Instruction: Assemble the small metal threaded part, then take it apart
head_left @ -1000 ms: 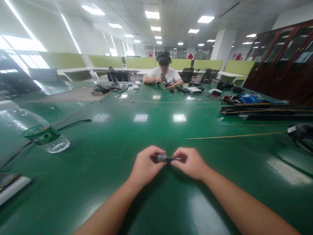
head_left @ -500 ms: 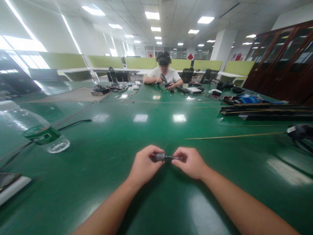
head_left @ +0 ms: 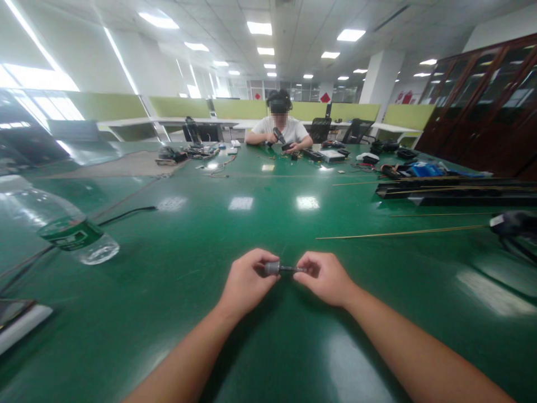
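Observation:
Between thumb and fingers, my left hand (head_left: 247, 282) grips a small grey metal cylinder (head_left: 272, 268), which looks like a motor. A thin dark shaft (head_left: 287, 268) sticks out of its right side. My right hand (head_left: 325, 279) pinches the far end of that shaft, so part of it is hidden by the fingers. Both hands are just above the green table (head_left: 260, 347), a short gap apart.
A clear plastic bottle (head_left: 75, 232) lies tilted at the left, near a black cable (head_left: 128, 214). Thin brass rods (head_left: 403, 232) and black channels (head_left: 453, 193) are at the right. Across the table a person (head_left: 279, 129) holds a dark tool.
The view has shifted very slightly. A little more of the shaft shows between my hands, and the cylinder sits slightly further left.

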`<act>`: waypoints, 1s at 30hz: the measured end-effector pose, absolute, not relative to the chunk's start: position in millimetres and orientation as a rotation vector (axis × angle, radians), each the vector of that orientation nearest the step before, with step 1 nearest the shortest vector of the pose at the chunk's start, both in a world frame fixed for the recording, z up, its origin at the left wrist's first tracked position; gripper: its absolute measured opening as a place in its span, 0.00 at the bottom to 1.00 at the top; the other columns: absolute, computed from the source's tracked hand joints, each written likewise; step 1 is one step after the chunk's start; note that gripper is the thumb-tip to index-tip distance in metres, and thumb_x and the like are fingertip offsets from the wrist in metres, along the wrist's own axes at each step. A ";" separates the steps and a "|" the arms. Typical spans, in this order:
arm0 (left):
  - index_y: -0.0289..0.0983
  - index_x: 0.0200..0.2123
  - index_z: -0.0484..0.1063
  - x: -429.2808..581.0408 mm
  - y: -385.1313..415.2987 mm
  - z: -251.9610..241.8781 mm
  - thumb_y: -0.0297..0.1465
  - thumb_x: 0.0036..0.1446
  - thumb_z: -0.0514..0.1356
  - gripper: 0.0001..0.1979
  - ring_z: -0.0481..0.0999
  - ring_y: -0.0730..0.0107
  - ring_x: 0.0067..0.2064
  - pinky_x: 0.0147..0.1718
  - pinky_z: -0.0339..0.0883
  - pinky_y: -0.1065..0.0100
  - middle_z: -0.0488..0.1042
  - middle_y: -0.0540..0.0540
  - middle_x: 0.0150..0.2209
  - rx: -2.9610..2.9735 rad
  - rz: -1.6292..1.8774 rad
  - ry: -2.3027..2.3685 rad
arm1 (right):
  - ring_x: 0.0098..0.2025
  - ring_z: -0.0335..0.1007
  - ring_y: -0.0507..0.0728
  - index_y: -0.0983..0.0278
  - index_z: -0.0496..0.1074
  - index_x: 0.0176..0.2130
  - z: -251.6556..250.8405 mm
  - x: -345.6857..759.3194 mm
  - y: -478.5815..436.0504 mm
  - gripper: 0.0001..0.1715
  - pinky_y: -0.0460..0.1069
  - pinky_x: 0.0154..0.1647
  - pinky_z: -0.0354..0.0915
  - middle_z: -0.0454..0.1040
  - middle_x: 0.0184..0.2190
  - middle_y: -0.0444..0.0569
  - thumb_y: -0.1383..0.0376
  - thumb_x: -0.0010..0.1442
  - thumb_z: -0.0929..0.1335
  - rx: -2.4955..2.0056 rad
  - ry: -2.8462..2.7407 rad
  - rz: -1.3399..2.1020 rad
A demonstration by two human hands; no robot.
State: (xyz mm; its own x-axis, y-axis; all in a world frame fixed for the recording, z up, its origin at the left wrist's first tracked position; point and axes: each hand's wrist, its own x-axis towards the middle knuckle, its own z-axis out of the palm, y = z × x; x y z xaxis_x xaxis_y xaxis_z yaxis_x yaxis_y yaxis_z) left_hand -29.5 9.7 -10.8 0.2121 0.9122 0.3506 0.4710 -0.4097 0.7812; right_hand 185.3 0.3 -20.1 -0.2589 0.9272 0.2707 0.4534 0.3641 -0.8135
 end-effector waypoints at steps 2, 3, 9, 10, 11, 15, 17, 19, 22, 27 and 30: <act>0.37 0.35 0.77 -29.7 10.0 -10.7 0.26 0.47 0.66 0.09 0.79 0.66 0.36 0.37 0.74 0.66 0.79 0.47 0.35 1.967 1.114 1.298 | 0.24 0.68 0.51 0.65 0.76 0.31 -20.5 185.7 0.6 0.02 0.45 0.27 0.62 0.75 0.24 0.44 0.67 0.53 0.72 -1.210 -1.859 0.774; 0.37 0.35 0.77 -29.8 10.2 -10.7 0.26 0.47 0.66 0.09 0.79 0.66 0.36 0.38 0.74 0.66 0.79 0.47 0.35 1.963 1.113 1.306 | 0.25 0.68 0.52 0.65 0.76 0.31 -20.9 185.9 0.7 0.03 0.45 0.27 0.62 0.75 0.24 0.44 0.67 0.53 0.72 -1.216 -1.858 0.768; 0.37 0.35 0.77 -30.4 11.3 -10.0 0.25 0.46 0.66 0.09 0.79 0.66 0.35 0.38 0.74 0.66 0.79 0.48 0.35 1.941 1.093 1.329 | 0.25 0.68 0.52 0.65 0.76 0.32 -23.0 186.4 0.9 0.03 0.45 0.28 0.62 0.75 0.24 0.45 0.67 0.53 0.72 -1.230 -1.851 0.761; 0.37 0.35 0.77 -30.4 11.4 -9.8 0.25 0.46 0.66 0.09 0.79 0.67 0.35 0.38 0.74 0.67 0.79 0.48 0.35 1.935 1.092 1.334 | 0.25 0.68 0.52 0.65 0.76 0.32 -23.1 186.3 0.9 0.03 0.45 0.28 0.62 0.75 0.24 0.44 0.67 0.53 0.72 -1.233 -1.850 0.761; 0.37 0.34 0.76 -30.4 11.5 -9.6 0.24 0.46 0.66 0.09 0.79 0.67 0.35 0.37 0.73 0.67 0.79 0.48 0.34 1.931 1.091 1.339 | 0.25 0.68 0.52 0.65 0.76 0.32 -23.1 186.2 0.8 0.03 0.45 0.27 0.62 0.75 0.24 0.44 0.66 0.53 0.72 -1.238 -1.848 0.760; 0.38 0.34 0.75 -31.5 12.8 -8.9 0.24 0.46 0.66 0.10 0.78 0.67 0.35 0.37 0.72 0.67 0.78 0.49 0.34 1.955 1.099 1.400 | 0.25 0.68 0.52 0.65 0.76 0.32 -22.8 185.1 0.5 0.03 0.45 0.27 0.62 0.75 0.24 0.44 0.66 0.54 0.72 -1.250 -1.829 0.767; 0.38 0.36 0.75 -33.0 14.6 -9.0 0.27 0.46 0.67 0.10 0.78 0.66 0.35 0.38 0.71 0.66 0.78 0.49 0.34 1.945 1.120 1.480 | 0.25 0.68 0.52 0.65 0.75 0.32 -22.9 184.2 -0.1 0.03 0.45 0.28 0.63 0.75 0.25 0.45 0.66 0.54 0.72 -1.237 -1.826 0.784; 0.38 0.37 0.74 -34.7 17.2 -9.3 0.32 0.46 0.69 0.13 0.78 0.64 0.35 0.37 0.70 0.64 0.79 0.48 0.34 1.890 1.142 1.568 | 0.26 0.69 0.52 0.65 0.75 0.32 -23.4 183.3 -0.9 0.04 0.45 0.29 0.64 0.75 0.25 0.45 0.66 0.54 0.72 -1.224 -1.831 0.801; 0.36 0.38 0.73 -36.1 22.2 -10.8 0.40 0.47 0.69 0.19 0.78 0.63 0.34 0.36 0.70 0.64 0.79 0.46 0.34 1.738 1.183 1.598 | 0.26 0.68 0.51 0.65 0.75 0.33 -24.5 181.9 -1.4 0.05 0.45 0.29 0.64 0.75 0.26 0.45 0.65 0.55 0.72 -1.219 -1.840 0.821; 0.36 0.51 0.66 -34.5 30.1 -15.6 0.42 0.52 0.66 0.27 0.79 0.61 0.47 0.51 0.69 0.61 0.79 0.42 0.45 1.414 1.339 1.379 | 0.25 0.67 0.51 0.65 0.75 0.33 -26.5 180.4 1.6 0.06 0.45 0.28 0.62 0.74 0.25 0.44 0.63 0.56 0.71 -1.215 -1.853 0.850; 0.35 0.50 0.70 -33.7 32.0 -18.1 0.42 0.54 0.64 0.24 0.77 0.59 0.51 0.56 0.65 0.58 0.78 0.40 0.49 1.365 1.330 1.356 | 0.25 0.67 0.51 0.65 0.74 0.33 -27.6 180.1 3.0 0.06 0.45 0.28 0.62 0.74 0.25 0.44 0.64 0.56 0.71 -1.209 -1.856 0.856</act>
